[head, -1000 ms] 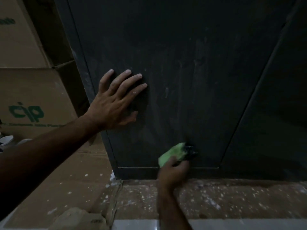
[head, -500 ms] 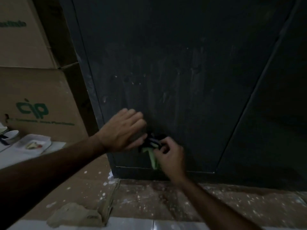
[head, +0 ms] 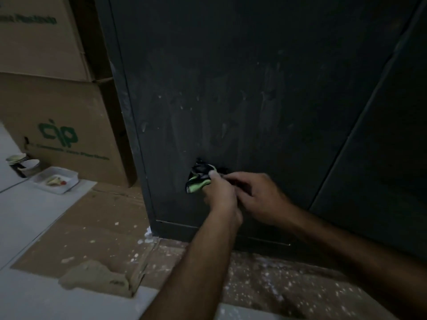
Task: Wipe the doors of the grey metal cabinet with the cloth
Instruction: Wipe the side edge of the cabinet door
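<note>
The grey metal cabinet's left door [head: 231,84] fills the middle of the view, streaked with wipe marks, and the right door [head: 381,158] lies beyond a slanted seam. A green and black cloth [head: 198,180] is bunched against the lower part of the left door. My left hand [head: 220,195] grips the cloth's green part from below. Beside it, my right hand [head: 261,195] reaches in from the right, its fingertips pinching the cloth's dark edge. Much of the cloth is hidden behind the two hands.
Stacked cardboard boxes [head: 60,116] stand to the left of the cabinet. Paper cups [head: 23,165] and a white tray [head: 55,180] sit on the floor by the boxes. Flattened cardboard [head: 87,229] and paint-speckled floor [head: 265,280] lie below the cabinet.
My left hand came off the door, dropped to the cloth and took hold of it. My right hand brought the cloth up and left from the door's bottom edge. The view shifted left.
</note>
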Action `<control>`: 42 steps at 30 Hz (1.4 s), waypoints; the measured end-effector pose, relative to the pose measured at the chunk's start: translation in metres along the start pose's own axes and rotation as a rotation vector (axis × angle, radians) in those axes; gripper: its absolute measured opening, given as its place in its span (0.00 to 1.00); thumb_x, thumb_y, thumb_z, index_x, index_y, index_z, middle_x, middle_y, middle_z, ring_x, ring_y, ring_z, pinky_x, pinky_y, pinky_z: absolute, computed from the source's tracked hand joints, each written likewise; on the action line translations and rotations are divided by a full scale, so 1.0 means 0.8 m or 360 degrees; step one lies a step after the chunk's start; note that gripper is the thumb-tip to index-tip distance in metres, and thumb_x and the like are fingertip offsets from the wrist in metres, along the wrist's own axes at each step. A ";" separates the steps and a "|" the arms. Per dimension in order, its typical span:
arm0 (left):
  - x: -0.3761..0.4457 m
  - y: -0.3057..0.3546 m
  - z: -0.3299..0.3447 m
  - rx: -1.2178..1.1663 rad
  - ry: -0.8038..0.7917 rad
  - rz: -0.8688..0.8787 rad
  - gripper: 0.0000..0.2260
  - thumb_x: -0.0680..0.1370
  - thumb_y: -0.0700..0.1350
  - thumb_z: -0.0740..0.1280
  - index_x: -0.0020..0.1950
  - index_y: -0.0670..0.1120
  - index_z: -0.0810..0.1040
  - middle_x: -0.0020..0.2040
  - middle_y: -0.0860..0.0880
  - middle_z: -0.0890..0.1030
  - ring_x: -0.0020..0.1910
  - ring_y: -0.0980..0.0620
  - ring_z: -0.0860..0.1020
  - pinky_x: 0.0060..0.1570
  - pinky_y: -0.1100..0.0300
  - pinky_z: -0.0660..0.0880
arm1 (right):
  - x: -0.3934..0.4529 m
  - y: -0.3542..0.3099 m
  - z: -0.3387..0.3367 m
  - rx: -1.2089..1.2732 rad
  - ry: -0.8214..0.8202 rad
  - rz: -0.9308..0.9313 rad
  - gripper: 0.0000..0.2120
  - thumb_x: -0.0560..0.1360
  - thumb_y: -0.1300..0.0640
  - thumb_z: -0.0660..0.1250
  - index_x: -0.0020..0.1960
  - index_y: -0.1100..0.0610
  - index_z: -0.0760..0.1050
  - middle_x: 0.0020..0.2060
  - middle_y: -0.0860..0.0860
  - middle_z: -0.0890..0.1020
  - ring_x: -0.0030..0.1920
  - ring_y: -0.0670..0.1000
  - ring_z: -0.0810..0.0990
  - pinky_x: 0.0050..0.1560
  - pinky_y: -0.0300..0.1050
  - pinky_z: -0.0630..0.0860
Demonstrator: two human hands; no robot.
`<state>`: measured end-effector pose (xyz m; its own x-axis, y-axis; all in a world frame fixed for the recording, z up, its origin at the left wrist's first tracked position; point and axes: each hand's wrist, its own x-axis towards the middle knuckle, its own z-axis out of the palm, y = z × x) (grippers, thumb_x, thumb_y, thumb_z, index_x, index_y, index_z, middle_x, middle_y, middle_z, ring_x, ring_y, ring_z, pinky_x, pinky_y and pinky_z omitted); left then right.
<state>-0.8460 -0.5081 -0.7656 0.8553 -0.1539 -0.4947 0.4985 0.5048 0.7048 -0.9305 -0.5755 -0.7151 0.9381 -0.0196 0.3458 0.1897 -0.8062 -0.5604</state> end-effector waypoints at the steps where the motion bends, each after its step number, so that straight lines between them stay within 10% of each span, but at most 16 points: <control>1: 0.003 -0.001 0.006 0.0022 0.0120 0.0047 0.33 0.75 0.64 0.60 0.71 0.41 0.72 0.70 0.37 0.76 0.62 0.37 0.80 0.60 0.41 0.80 | -0.005 0.007 -0.008 -0.0038 0.0056 -0.0024 0.14 0.80 0.59 0.67 0.63 0.50 0.81 0.54 0.43 0.85 0.54 0.39 0.82 0.56 0.40 0.79; 5: 0.031 -0.002 -0.027 0.0172 0.0675 0.0178 0.29 0.86 0.55 0.57 0.79 0.35 0.64 0.81 0.33 0.61 0.77 0.33 0.66 0.74 0.44 0.67 | -0.031 0.032 -0.015 -0.0096 0.0187 0.0047 0.08 0.79 0.55 0.69 0.57 0.49 0.82 0.48 0.41 0.83 0.48 0.40 0.81 0.51 0.46 0.81; 9: 0.100 0.037 -0.129 0.0146 0.1048 0.0141 0.26 0.87 0.54 0.53 0.79 0.39 0.64 0.79 0.36 0.67 0.75 0.36 0.70 0.73 0.47 0.69 | -0.038 0.046 -0.028 -0.0185 0.0225 0.0021 0.05 0.79 0.54 0.69 0.54 0.49 0.82 0.46 0.42 0.82 0.45 0.41 0.80 0.48 0.48 0.81; 14: 0.145 0.023 -0.182 0.0194 0.0952 0.0303 0.25 0.88 0.53 0.55 0.77 0.35 0.68 0.77 0.34 0.70 0.74 0.34 0.70 0.74 0.46 0.67 | -0.035 0.070 -0.071 -0.0092 0.0499 0.0147 0.04 0.78 0.55 0.69 0.50 0.46 0.80 0.39 0.43 0.83 0.40 0.43 0.83 0.42 0.51 0.83; 19: 0.130 -0.055 -0.178 0.0124 0.0479 -0.0098 0.20 0.88 0.53 0.52 0.41 0.46 0.71 0.35 0.41 0.80 0.39 0.42 0.74 0.46 0.52 0.76 | -0.027 0.066 -0.080 -0.0074 0.0466 0.0102 0.03 0.75 0.50 0.67 0.45 0.48 0.77 0.33 0.46 0.83 0.34 0.45 0.84 0.37 0.56 0.83; 21: 0.146 -0.020 -0.181 0.0261 0.0491 -0.0043 0.17 0.87 0.54 0.50 0.47 0.49 0.73 0.43 0.44 0.79 0.47 0.39 0.79 0.44 0.51 0.76 | -0.026 0.065 -0.081 -0.0067 0.0423 0.0138 0.04 0.75 0.49 0.66 0.45 0.48 0.77 0.33 0.46 0.83 0.35 0.45 0.84 0.38 0.56 0.83; 25: 0.117 0.045 -0.151 0.0412 0.0818 0.0524 0.24 0.88 0.51 0.54 0.78 0.37 0.69 0.76 0.37 0.72 0.74 0.37 0.72 0.70 0.48 0.69 | -0.039 0.076 -0.086 -0.0154 0.0322 0.0213 0.01 0.77 0.52 0.69 0.47 0.48 0.79 0.34 0.45 0.83 0.36 0.45 0.83 0.40 0.56 0.82; 28: 0.077 0.020 -0.114 0.0671 0.0670 0.0906 0.27 0.87 0.49 0.59 0.82 0.36 0.60 0.81 0.34 0.65 0.80 0.36 0.63 0.76 0.50 0.62 | -0.041 0.077 -0.088 -0.0178 0.0329 0.0225 0.01 0.77 0.53 0.70 0.47 0.48 0.80 0.35 0.44 0.83 0.36 0.44 0.83 0.40 0.55 0.82; 35: 0.096 0.052 -0.146 0.0485 0.0786 0.0591 0.23 0.89 0.46 0.55 0.75 0.30 0.67 0.75 0.29 0.70 0.74 0.32 0.70 0.73 0.47 0.66 | -0.048 0.063 -0.101 -0.0820 0.0619 -0.0318 0.06 0.78 0.54 0.68 0.53 0.55 0.80 0.46 0.51 0.81 0.46 0.49 0.77 0.44 0.50 0.79; 40: 0.035 0.047 -0.067 0.0972 0.0389 0.1670 0.33 0.85 0.48 0.59 0.84 0.35 0.50 0.85 0.36 0.47 0.83 0.42 0.40 0.73 0.73 0.31 | -0.053 0.076 -0.120 -0.1369 0.0933 -0.0454 0.26 0.77 0.50 0.65 0.73 0.58 0.72 0.76 0.62 0.65 0.77 0.64 0.62 0.73 0.67 0.60; 42: 0.022 0.016 -0.060 0.1299 0.0153 0.2060 0.36 0.84 0.42 0.64 0.86 0.42 0.47 0.86 0.42 0.40 0.81 0.46 0.31 0.75 0.66 0.31 | -0.048 0.085 -0.115 -0.1466 0.0861 -0.0304 0.32 0.77 0.47 0.64 0.78 0.57 0.64 0.81 0.62 0.55 0.81 0.65 0.52 0.77 0.70 0.49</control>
<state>-0.8316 -0.4638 -0.7894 0.7544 0.0804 0.6515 -0.5909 -0.3493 0.7272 -0.9806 -0.6836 -0.6975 0.6214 0.0768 0.7797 -0.1831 -0.9534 0.2398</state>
